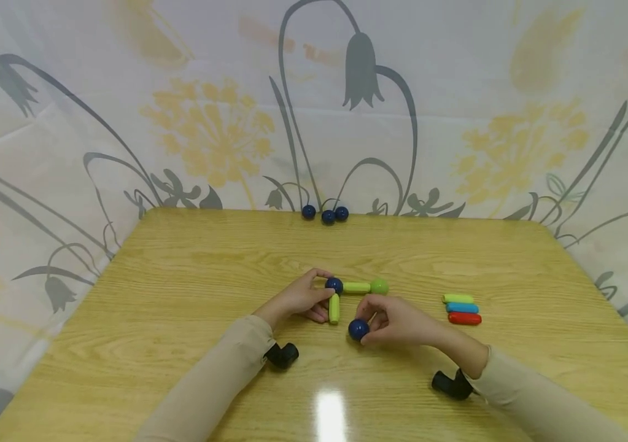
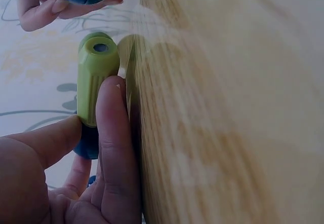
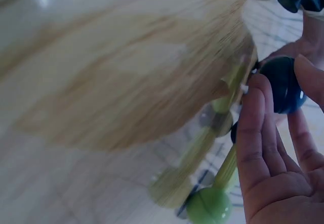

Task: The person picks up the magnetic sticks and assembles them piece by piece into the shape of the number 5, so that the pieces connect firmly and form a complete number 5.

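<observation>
My left hand [image 1: 307,298] grips a dark blue ball [image 1: 334,285] at the corner of an L-shaped piece. From that ball one yellow-green rod [image 1: 356,287] runs right to a green ball [image 1: 379,286]. A second yellow-green rod [image 1: 334,309] points toward me, and the left wrist view shows a round metal spot in its free end [image 2: 101,47]. Thumb and fingers of my right hand [image 1: 396,320] pinch another dark blue ball [image 3: 282,84]. It is held just off that rod's near end, to the right, apart from it.
On the right of the wooden table [image 1: 209,245] lie a yellow-green rod [image 1: 458,299], a blue rod [image 1: 462,308] and a red rod [image 1: 465,318], side by side. Three dark blue balls [image 1: 309,212] sit at the far edge, against a flowered cloth [image 1: 214,141].
</observation>
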Demonstrator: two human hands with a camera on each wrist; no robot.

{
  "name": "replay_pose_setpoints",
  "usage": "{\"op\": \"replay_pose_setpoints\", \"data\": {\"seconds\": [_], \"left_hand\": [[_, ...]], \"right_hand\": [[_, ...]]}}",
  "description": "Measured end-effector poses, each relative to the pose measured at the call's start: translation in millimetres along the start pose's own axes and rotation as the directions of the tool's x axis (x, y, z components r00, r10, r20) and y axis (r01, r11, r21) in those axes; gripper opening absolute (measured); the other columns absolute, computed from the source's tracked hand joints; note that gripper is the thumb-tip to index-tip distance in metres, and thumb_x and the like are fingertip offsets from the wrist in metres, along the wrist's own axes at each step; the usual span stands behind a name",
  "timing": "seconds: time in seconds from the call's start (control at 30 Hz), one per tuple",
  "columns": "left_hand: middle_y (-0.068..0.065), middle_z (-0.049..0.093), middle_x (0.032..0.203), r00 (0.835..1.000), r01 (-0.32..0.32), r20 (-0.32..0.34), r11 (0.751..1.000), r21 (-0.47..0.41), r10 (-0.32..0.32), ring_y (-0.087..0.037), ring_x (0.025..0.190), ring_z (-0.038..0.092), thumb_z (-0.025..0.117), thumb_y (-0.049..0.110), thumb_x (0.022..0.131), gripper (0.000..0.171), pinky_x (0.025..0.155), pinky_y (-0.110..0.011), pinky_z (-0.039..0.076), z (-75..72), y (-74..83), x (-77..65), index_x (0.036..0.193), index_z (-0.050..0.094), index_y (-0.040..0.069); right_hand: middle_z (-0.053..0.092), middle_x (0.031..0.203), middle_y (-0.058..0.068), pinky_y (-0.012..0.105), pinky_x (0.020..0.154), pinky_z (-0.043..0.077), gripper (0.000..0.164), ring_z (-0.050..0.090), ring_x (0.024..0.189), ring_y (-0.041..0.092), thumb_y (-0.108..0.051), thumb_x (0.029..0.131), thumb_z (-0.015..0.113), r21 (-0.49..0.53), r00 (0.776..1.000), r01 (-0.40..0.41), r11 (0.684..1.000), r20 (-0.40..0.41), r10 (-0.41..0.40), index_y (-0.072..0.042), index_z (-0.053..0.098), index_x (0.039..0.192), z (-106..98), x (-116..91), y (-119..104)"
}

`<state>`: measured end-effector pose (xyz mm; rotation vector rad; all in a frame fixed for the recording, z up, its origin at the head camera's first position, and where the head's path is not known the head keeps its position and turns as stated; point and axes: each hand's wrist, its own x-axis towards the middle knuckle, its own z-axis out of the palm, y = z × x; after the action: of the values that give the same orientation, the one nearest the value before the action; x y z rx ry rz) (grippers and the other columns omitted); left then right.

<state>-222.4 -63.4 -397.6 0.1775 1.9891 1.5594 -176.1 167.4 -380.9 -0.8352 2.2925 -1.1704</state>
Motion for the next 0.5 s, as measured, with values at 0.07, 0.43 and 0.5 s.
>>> {"op": "replay_pose_setpoints", "data": {"seconds": [0.07,0.43,0.5], "left_hand": [[-0.015,0.063,0.086,1.000,-0.002,-0.001,1.000,-0.003,0.002,-0.018,0.056,0.062,0.050,0.016,0.098,0.043,0.055,-0.032,0.055,-0.3,-0.4,-0.7,0.138,0.034,0.013],[-0.015,0.062,0.088,1.000,-0.012,-0.002,1.000,-0.005,0.012,-0.018,0.059,0.063,0.050,0.016,0.098,0.043,0.058,-0.033,0.056,-0.7,-0.8,-2.1,0.138,0.034,0.012],[-0.015,0.062,0.088,1.000,-0.013,0.000,1.000,-0.006,0.013,-0.018,0.059,0.063,0.050,0.016,0.098,0.043,0.058,-0.033,0.056,-0.6,-0.8,-2.2,0.138,0.034,0.012]], "right_hand": [[0.062,0.092,0.002,0.027,0.069,0.052,0.030,0.062,0.077,0.012,-0.013,0.079,0.076,-0.035,1.000,0.005,0.999,0.021,-0.004,-0.009,0.056,0.101,3,3,-2],[0.061,0.092,0.002,0.025,0.069,0.052,0.028,0.063,0.077,0.011,-0.007,0.078,0.075,-0.067,1.000,0.001,0.998,0.000,-0.001,-0.009,0.057,0.099,15,15,-12],[0.061,0.093,0.003,0.025,0.069,0.052,0.028,0.063,0.078,0.012,-0.007,0.078,0.075,-0.063,1.000,-0.006,0.998,-0.009,0.005,-0.008,0.057,0.100,16,16,-13]]}}
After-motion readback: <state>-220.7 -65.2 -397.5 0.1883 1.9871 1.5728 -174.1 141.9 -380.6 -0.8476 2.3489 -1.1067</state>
